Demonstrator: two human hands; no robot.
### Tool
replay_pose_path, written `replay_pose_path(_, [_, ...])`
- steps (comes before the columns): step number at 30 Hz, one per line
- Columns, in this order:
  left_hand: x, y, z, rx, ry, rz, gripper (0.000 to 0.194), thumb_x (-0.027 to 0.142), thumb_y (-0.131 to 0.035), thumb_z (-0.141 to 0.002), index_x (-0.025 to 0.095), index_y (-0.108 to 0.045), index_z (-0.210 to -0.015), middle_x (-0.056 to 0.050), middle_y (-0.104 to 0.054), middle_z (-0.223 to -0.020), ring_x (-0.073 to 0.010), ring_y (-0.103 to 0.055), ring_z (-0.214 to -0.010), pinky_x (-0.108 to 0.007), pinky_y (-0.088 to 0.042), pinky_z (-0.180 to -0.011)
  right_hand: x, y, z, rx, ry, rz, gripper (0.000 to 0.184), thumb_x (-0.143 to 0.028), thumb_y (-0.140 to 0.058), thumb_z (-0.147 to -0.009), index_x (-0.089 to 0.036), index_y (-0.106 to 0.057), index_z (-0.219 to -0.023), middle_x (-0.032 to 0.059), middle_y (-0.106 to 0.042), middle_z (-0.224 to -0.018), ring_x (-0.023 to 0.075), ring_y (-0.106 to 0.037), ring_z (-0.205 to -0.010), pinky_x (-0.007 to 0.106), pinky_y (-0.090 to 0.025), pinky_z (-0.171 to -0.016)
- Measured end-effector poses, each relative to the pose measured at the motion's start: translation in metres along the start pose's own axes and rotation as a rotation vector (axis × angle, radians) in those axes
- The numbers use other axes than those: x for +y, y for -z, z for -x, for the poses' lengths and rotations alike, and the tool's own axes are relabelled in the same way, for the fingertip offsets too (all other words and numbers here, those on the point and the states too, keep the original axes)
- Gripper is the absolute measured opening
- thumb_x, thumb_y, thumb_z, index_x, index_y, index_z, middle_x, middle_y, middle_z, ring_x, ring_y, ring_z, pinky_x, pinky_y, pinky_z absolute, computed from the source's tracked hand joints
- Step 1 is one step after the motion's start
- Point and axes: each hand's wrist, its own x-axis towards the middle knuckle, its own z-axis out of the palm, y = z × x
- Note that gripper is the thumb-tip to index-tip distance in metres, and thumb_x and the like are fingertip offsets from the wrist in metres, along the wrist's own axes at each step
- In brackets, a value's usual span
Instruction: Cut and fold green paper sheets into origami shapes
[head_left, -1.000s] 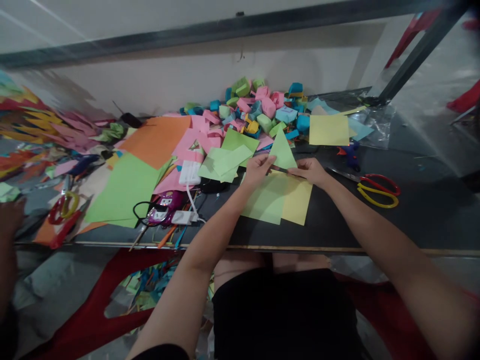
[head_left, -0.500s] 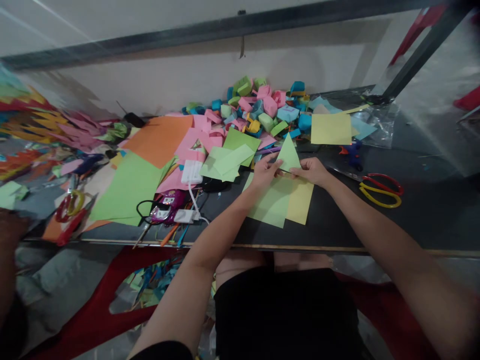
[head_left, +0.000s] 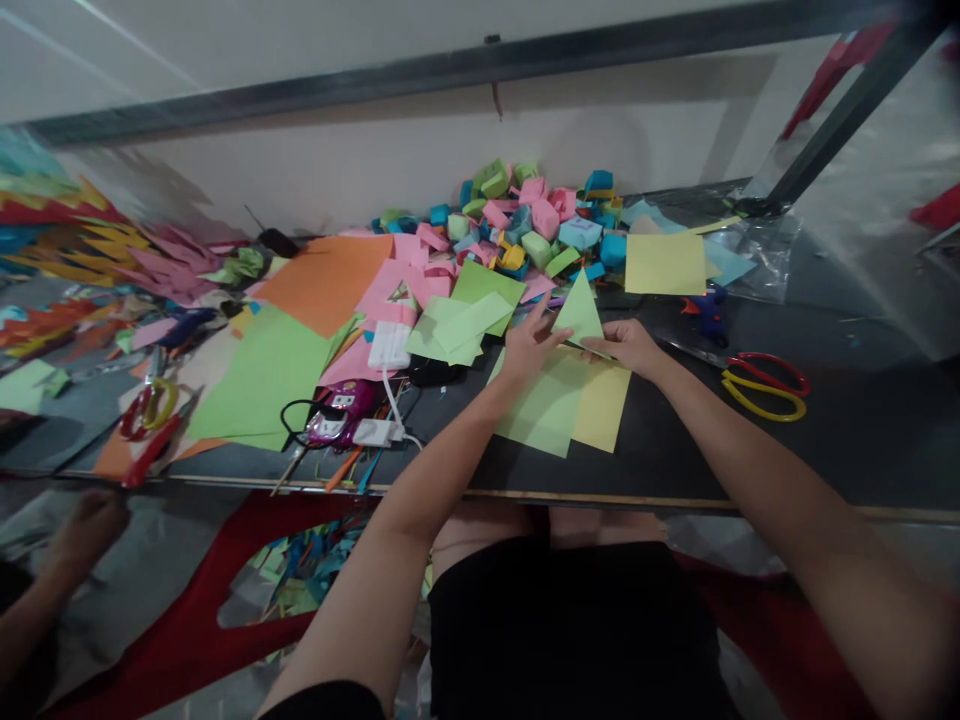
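Note:
Between my two hands is a light green sheet of paper (head_left: 580,308), folded to a point at the top. My left hand (head_left: 528,346) grips its lower left side, with the index finger lifted and reaching up beside it. At the lower right corner, the fingers of my right hand (head_left: 627,346) pinch the paper. Below the hands, a flat light green sheet (head_left: 541,410) overlaps a yellow sheet (head_left: 604,405) on the dark table. Scissors (head_left: 765,385) with one red and one yellow handle lie right of my right hand.
Small folded paper pieces (head_left: 536,215) are heaped at the back. A yellow sheet (head_left: 666,264) and a blue glue gun (head_left: 706,315) lie right of them. Green (head_left: 255,385) and orange sheets (head_left: 330,275), a white power adapter (head_left: 388,345) and a co-worker's hand (head_left: 94,525) are leftward.
My left index finger has lifted away from the folded paper, while my right hand keeps its pinch. At the far left, the co-worker's hand has moved down below the table edge.

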Motion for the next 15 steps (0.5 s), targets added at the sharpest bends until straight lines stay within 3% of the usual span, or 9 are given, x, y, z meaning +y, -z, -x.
replay_pose_path(3, [-0.002, 0.006, 0.001, -0.071, -0.201, -0.372, 0.076, 0.052, -0.085, -0.079, 0.025, -0.061, -0.147, -0.012, -0.069, -0.142, -0.0268, -0.075, -0.108, -0.033, -0.060, -0.090, 0.000, -0.001, -0.001, -0.006, 0.026, -0.017, 0.062, -0.076, -0.087, -0.056, -0.017, -0.076, -0.069, 0.0065, -0.074, -0.066, 0.0126, -0.063, -0.054, 0.025, -0.048, -0.052])
replay_pose_path(6, [-0.007, 0.007, 0.002, -0.119, -0.323, -0.630, 0.065, 0.050, -0.077, -0.087, 0.025, -0.062, -0.145, -0.013, -0.066, -0.146, -0.0291, -0.071, -0.121, -0.035, -0.059, -0.096, 0.002, -0.002, -0.002, -0.004, 0.034, -0.027, 0.061, -0.076, -0.088, -0.055, -0.018, -0.076, -0.067, 0.0052, -0.074, -0.064, 0.0120, -0.062, -0.054, 0.025, -0.049, -0.054])
replay_pose_path(11, [-0.016, 0.002, 0.002, -0.037, -0.394, -0.735, 0.047, 0.039, -0.065, -0.098, 0.024, -0.064, -0.142, -0.012, -0.070, -0.140, -0.0262, -0.069, -0.126, -0.036, -0.058, -0.100, 0.004, 0.003, -0.005, -0.038, 0.034, -0.167, 0.060, -0.075, -0.090, -0.055, -0.019, -0.079, -0.077, 0.0054, -0.078, -0.074, 0.0143, -0.068, -0.061, 0.027, -0.055, -0.062])
replay_pose_path(15, [-0.016, 0.002, 0.002, -0.049, -0.402, -0.753, 0.057, 0.053, -0.060, -0.099, 0.020, -0.060, -0.146, -0.018, -0.069, -0.140, -0.0273, -0.073, -0.116, -0.034, -0.059, -0.092, 0.007, 0.011, -0.006, -0.057, 0.000, -0.271, 0.060, -0.074, -0.091, -0.054, -0.021, -0.080, -0.080, 0.0072, -0.081, -0.079, 0.0166, -0.072, -0.065, 0.027, -0.057, -0.063])
